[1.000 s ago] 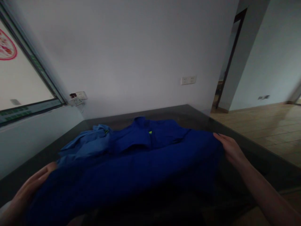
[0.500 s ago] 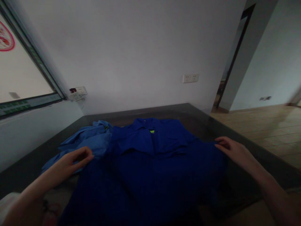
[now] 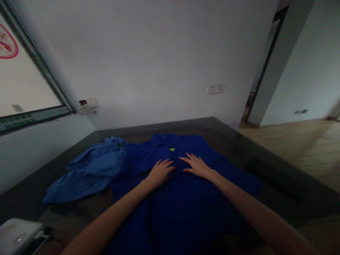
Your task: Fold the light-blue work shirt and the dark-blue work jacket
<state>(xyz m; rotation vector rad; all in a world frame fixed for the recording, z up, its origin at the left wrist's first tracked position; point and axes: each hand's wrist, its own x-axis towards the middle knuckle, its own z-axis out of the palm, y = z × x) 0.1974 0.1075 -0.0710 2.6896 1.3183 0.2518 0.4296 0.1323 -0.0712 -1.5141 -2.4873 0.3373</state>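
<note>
Pressing down, the left hand [image 3: 159, 173] and right hand [image 3: 195, 165] lie side by side on the dark blue shirt [image 3: 186, 205]. The fingers are spread flat and grip nothing, which holds the cloth smooth on the table [image 3: 268, 166]. The collar [image 3: 163, 140] lies just past the fingertips, and a lighter blue garment [image 3: 90, 170] is bunched off to the left of the left fingers.

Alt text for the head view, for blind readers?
The left hand and right hand lie flat, side by side, on a dark blue shirt spread on a dark table. A lighter blue garment lies crumpled beside it.

A light blue shirt [image 3: 87, 170] lies bunched up on the dark counter [image 3: 228, 136]. A white thing [image 3: 16, 235] sits at the near left corner. Two white sockets [image 3: 215, 89] are on the wall.
</note>
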